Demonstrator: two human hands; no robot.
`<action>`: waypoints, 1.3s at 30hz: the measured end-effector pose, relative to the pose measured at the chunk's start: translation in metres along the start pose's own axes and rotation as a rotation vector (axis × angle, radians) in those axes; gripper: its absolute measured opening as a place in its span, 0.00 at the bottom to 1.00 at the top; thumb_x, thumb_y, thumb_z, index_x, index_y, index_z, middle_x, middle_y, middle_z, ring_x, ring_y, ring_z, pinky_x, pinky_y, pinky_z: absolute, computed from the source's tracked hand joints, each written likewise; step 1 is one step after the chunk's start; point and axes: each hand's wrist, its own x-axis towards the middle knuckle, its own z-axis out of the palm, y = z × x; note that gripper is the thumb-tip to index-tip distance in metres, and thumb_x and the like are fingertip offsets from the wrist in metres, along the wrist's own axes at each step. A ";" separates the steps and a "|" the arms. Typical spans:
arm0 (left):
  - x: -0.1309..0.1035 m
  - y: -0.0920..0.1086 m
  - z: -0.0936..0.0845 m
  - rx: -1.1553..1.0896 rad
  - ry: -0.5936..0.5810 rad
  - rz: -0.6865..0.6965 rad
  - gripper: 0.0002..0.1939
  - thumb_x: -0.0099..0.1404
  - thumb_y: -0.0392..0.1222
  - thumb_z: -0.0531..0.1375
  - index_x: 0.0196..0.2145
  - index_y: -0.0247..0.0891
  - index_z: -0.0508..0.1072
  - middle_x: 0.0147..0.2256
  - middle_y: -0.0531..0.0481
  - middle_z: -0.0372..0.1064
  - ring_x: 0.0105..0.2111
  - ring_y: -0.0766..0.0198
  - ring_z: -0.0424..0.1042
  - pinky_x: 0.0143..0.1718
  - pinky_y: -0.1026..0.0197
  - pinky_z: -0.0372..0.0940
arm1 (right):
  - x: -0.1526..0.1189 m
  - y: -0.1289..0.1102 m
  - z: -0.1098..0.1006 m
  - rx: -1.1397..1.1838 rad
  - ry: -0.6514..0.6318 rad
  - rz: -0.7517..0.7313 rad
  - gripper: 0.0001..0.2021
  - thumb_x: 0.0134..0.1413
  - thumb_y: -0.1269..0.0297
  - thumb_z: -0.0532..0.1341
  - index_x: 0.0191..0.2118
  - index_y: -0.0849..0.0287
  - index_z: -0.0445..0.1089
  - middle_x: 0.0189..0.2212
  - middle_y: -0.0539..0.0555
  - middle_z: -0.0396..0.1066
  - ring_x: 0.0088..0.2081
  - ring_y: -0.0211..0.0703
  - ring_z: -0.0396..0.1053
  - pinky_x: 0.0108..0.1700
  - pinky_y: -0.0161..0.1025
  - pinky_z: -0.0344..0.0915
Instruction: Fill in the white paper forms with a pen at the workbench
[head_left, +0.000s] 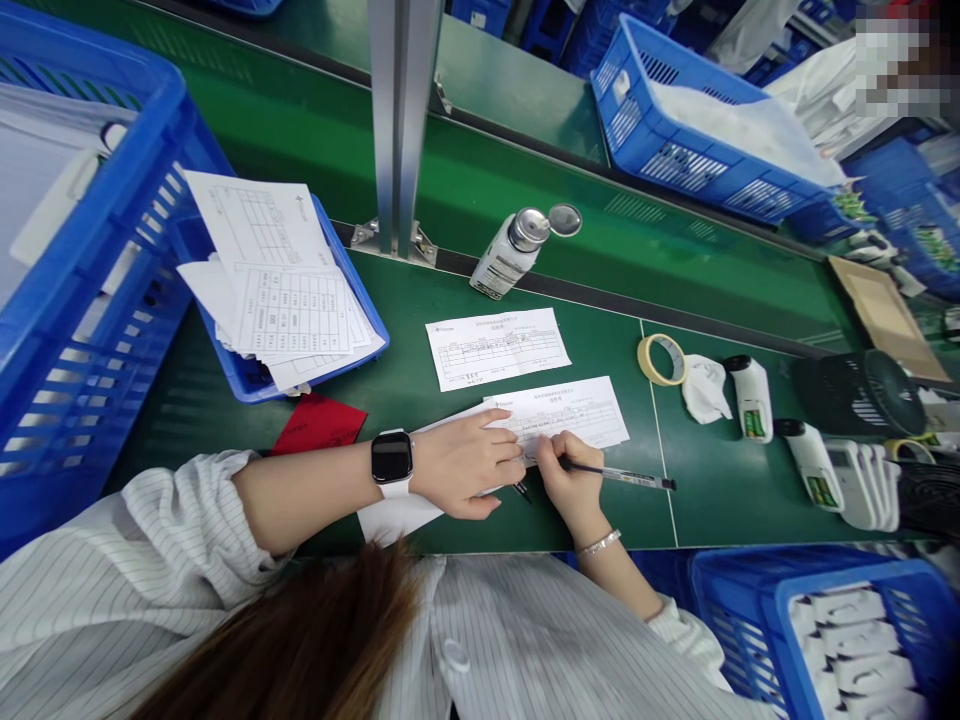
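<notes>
White paper, a rectangular printed form point(592, 408), lies on the green worktop point(409, 375) under both hands. From where I stand, the left hand point(469, 465) rests flat and unclenched, presumably to keep the sheet from sliding, while the right hand point(566, 480) pinches a slim black-and-clear plastic pen point(637, 478) low on its barrel, probably for control. A second white printed form point(499, 348) sits just beyond, perhaps to stay readable. I can't make out the pen's tip by the fingers, the handwriting is too small to read, and a dark slender object point(523, 491) between the hands is partly covered
</notes>
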 end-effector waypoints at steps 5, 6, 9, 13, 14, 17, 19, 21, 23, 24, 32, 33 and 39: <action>0.000 -0.001 0.000 -0.003 0.014 0.001 0.15 0.60 0.47 0.52 0.39 0.33 0.66 0.43 0.41 0.68 0.45 0.56 0.65 0.57 0.48 0.47 | 0.000 0.000 0.000 -0.003 -0.005 -0.010 0.19 0.49 0.70 0.58 0.16 0.58 0.48 0.12 0.42 0.47 0.17 0.28 0.46 0.20 0.33 0.48; 0.000 -0.001 0.001 -0.004 0.020 0.002 0.15 0.60 0.47 0.52 0.39 0.33 0.66 0.43 0.41 0.68 0.45 0.56 0.65 0.57 0.48 0.47 | 0.000 0.000 0.000 -0.005 -0.001 -0.010 0.19 0.49 0.70 0.58 0.16 0.58 0.48 0.12 0.42 0.47 0.16 0.28 0.46 0.20 0.33 0.48; 0.000 0.000 0.000 -0.006 0.031 0.004 0.15 0.59 0.47 0.53 0.39 0.34 0.67 0.43 0.41 0.68 0.45 0.56 0.65 0.57 0.48 0.48 | 0.001 0.001 -0.002 0.020 0.002 0.016 0.19 0.49 0.69 0.58 0.15 0.58 0.48 0.12 0.42 0.47 0.17 0.29 0.46 0.21 0.33 0.48; 0.001 0.000 -0.001 -0.005 0.017 0.002 0.15 0.60 0.47 0.52 0.39 0.35 0.66 0.44 0.41 0.67 0.45 0.56 0.65 0.56 0.47 0.48 | 0.001 0.002 -0.005 0.071 0.060 0.099 0.19 0.51 0.66 0.57 0.16 0.57 0.48 0.12 0.43 0.49 0.17 0.30 0.48 0.21 0.33 0.50; 0.001 0.000 -0.001 -0.006 0.017 0.003 0.15 0.59 0.47 0.53 0.39 0.34 0.67 0.44 0.41 0.67 0.46 0.56 0.65 0.56 0.47 0.49 | 0.001 0.002 -0.005 0.049 0.071 0.094 0.19 0.51 0.66 0.58 0.16 0.57 0.48 0.12 0.43 0.48 0.17 0.30 0.47 0.21 0.33 0.50; 0.001 0.000 -0.002 -0.004 0.004 0.005 0.15 0.60 0.47 0.53 0.40 0.34 0.67 0.45 0.41 0.67 0.46 0.55 0.65 0.56 0.47 0.48 | 0.001 0.001 -0.004 -0.032 0.045 0.041 0.19 0.49 0.66 0.58 0.15 0.58 0.49 0.12 0.43 0.47 0.17 0.29 0.46 0.21 0.33 0.49; 0.001 0.000 -0.002 0.001 -0.017 0.000 0.15 0.60 0.47 0.52 0.40 0.34 0.67 0.46 0.41 0.66 0.47 0.55 0.65 0.57 0.47 0.48 | 0.001 0.000 -0.003 -0.050 0.029 0.024 0.18 0.49 0.67 0.58 0.15 0.58 0.50 0.12 0.43 0.48 0.16 0.29 0.47 0.21 0.33 0.49; 0.002 0.000 -0.002 0.001 -0.034 -0.003 0.16 0.61 0.47 0.52 0.41 0.34 0.66 0.46 0.41 0.66 0.48 0.55 0.64 0.57 0.47 0.47 | 0.002 -0.001 -0.002 -0.061 0.031 0.022 0.18 0.49 0.67 0.58 0.15 0.58 0.50 0.12 0.42 0.48 0.16 0.29 0.47 0.21 0.33 0.49; 0.002 0.000 -0.002 -0.001 -0.042 -0.002 0.16 0.61 0.47 0.51 0.41 0.34 0.66 0.47 0.41 0.66 0.48 0.55 0.64 0.57 0.47 0.47 | 0.003 -0.002 -0.002 -0.068 0.037 0.030 0.18 0.49 0.67 0.58 0.15 0.58 0.49 0.12 0.42 0.47 0.17 0.29 0.46 0.20 0.33 0.49; 0.002 0.000 -0.002 -0.001 -0.042 -0.002 0.16 0.61 0.47 0.51 0.41 0.34 0.66 0.47 0.41 0.66 0.48 0.55 0.64 0.58 0.46 0.47 | 0.003 -0.002 -0.002 -0.070 0.041 0.035 0.18 0.49 0.67 0.58 0.15 0.58 0.49 0.12 0.43 0.47 0.17 0.29 0.46 0.20 0.33 0.49; 0.002 0.000 -0.003 0.004 -0.052 -0.004 0.16 0.61 0.47 0.51 0.41 0.34 0.66 0.46 0.41 0.66 0.49 0.55 0.63 0.58 0.46 0.46 | 0.004 -0.005 -0.005 -0.066 0.018 0.037 0.18 0.49 0.67 0.57 0.15 0.58 0.49 0.12 0.43 0.48 0.16 0.29 0.47 0.21 0.32 0.49; 0.003 0.000 -0.003 0.005 -0.053 -0.004 0.16 0.61 0.47 0.51 0.41 0.34 0.66 0.46 0.41 0.66 0.49 0.55 0.63 0.58 0.46 0.46 | 0.004 -0.005 -0.004 -0.069 0.024 0.045 0.18 0.49 0.66 0.57 0.15 0.58 0.50 0.12 0.43 0.48 0.17 0.29 0.47 0.21 0.33 0.50; 0.003 0.000 -0.003 0.004 -0.045 -0.002 0.16 0.60 0.47 0.52 0.41 0.34 0.66 0.46 0.41 0.67 0.48 0.54 0.64 0.57 0.46 0.47 | 0.004 -0.005 -0.004 -0.070 0.031 0.040 0.18 0.49 0.67 0.57 0.15 0.58 0.48 0.12 0.43 0.47 0.16 0.29 0.46 0.20 0.33 0.49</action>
